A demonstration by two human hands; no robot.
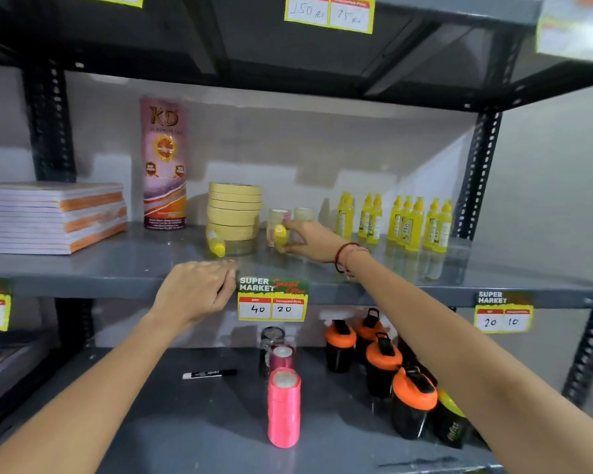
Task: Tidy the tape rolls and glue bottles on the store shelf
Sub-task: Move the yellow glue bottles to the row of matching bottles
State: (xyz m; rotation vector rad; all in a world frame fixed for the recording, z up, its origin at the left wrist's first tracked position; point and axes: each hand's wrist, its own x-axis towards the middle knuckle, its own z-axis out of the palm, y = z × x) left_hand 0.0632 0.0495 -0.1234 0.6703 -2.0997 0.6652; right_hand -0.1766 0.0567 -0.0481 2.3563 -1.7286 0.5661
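A stack of beige tape rolls [234, 210] stands mid-shelf on the grey shelf [117, 268]. A yellow glue bottle [215, 243] lies tipped against its base. Two clear tape rolls [290, 215] sit just to the right. My right hand [308, 239] is closed around another yellow glue bottle [280, 234] in front of the clear rolls. Several upright yellow glue bottles [404, 218] stand in a row at the right. My left hand [199, 289] rests on the shelf's front edge, fingers curled, holding nothing.
A tall pink printed pack [164, 162] and a stack of notebooks [53, 217] stand at the left. Below are pink thread spools [284, 405], a black marker [209, 373] and orange-lidded black shaker bottles [384, 360]. Price tags [272, 299] hang on the shelf edge.
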